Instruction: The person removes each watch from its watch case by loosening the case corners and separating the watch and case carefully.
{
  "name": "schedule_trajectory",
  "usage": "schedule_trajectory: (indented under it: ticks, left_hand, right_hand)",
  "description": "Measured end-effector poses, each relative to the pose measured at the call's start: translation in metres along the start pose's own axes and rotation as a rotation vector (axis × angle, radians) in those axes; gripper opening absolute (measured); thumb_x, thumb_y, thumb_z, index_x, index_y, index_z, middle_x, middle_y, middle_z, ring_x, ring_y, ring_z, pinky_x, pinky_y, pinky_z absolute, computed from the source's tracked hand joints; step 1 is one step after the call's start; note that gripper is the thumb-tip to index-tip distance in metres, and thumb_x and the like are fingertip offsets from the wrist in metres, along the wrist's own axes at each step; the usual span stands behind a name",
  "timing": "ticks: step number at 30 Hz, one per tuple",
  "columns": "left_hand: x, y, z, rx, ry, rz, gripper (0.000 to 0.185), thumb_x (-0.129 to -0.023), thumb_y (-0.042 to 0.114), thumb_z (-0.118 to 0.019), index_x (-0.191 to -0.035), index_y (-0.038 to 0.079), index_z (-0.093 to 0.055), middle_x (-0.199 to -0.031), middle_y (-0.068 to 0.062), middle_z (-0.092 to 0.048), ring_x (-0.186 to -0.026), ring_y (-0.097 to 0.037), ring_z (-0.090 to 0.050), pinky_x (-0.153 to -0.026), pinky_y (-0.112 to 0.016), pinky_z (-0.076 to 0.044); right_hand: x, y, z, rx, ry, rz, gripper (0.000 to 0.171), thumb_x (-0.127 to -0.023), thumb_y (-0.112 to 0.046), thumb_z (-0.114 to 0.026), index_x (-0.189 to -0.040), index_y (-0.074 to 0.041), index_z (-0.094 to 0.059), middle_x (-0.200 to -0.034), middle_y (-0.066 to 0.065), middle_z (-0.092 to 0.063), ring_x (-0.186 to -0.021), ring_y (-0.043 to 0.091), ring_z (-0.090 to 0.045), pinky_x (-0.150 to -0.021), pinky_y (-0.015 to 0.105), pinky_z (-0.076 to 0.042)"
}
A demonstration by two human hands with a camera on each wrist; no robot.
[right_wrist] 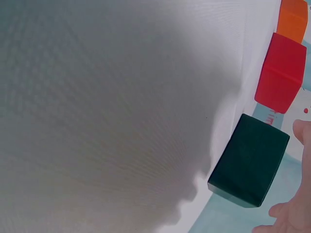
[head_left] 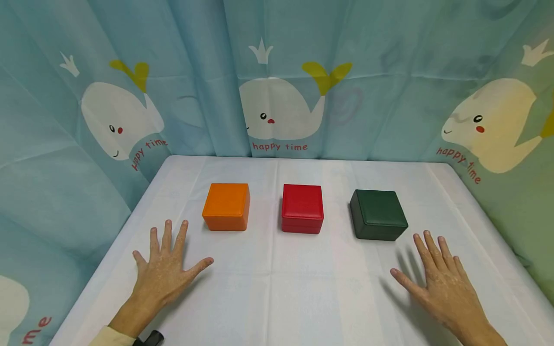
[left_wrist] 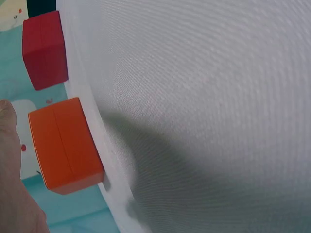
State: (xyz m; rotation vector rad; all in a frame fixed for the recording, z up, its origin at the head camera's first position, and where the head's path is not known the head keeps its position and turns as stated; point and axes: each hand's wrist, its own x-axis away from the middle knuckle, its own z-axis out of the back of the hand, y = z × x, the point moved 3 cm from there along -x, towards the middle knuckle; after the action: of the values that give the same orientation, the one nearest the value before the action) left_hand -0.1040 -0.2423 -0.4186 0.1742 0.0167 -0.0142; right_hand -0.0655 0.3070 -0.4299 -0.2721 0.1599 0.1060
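Three closed boxes stand in a row on a white-covered table (head_left: 303, 288). The orange box (head_left: 226, 206) is at the left, the red box (head_left: 302, 208) in the middle, and the dark green box (head_left: 378, 214) at the right, turned slightly. My left hand (head_left: 162, 274) spreads its fingers palm down, nearest the orange box and holding nothing. To the right, my right hand (head_left: 447, 286) is likewise spread and bare, its fingertips in front of the green box. Part of the left hand (left_wrist: 17, 184) edges into the left wrist view; the right hand (right_wrist: 294, 199) shows in its own wrist view.
Behind and beside the table hangs a light blue curtain (head_left: 199, 96) printed with white whales. Its right side (head_left: 532, 206) looks greener. A small black object (head_left: 153, 338) sits by the left wrist, next to a cream sleeve (head_left: 112, 337).
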Motion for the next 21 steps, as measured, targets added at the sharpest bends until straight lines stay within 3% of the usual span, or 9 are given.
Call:
schedule_trajectory:
  ticks: [7, 14, 21]
  left_hand:
    - [0.001, -0.001, 0.000, 0.001, 0.007, -0.004, 0.115, -0.084, 0.083, -0.050, -0.164, 0.013, -0.007, -0.164, -0.031, -0.002, -0.145, -0.060, 0.000, -0.094, -0.089, -0.001]
    - [0.000, 0.001, 0.007, 0.020, 0.071, -0.052, 0.113, -0.085, 0.080, -0.055, -0.163, 0.009, -0.016, -0.163, -0.031, -0.009, -0.145, -0.057, -0.005, -0.101, -0.085, -0.005]
    - [-0.008, 0.006, 0.016, 0.067, 0.114, -0.118, 0.113, -0.085, 0.077, -0.059, -0.164, 0.010, -0.014, -0.165, -0.027, -0.010, -0.149, -0.049, -0.006, -0.107, -0.079, -0.012]
  right_hand:
    - [0.002, -0.003, 0.001, -0.019, 0.010, 0.016, 0.103, -0.093, -0.056, -0.066, -0.164, -0.008, -0.009, -0.168, 0.019, -0.006, -0.153, 0.038, 0.006, -0.117, 0.059, 0.008]
    - [0.003, -0.022, 0.006, -0.033, 0.028, 0.061, 0.103, -0.091, -0.055, -0.070, -0.163, -0.006, -0.014, -0.168, 0.019, -0.010, -0.153, 0.035, 0.003, -0.118, 0.060, 0.003]
    - [0.000, -0.053, 0.011, -0.034, 0.083, 0.168, 0.096, -0.088, -0.053, -0.074, -0.160, -0.009, -0.030, -0.165, 0.015, -0.026, -0.153, 0.031, -0.010, -0.122, 0.043, -0.001]
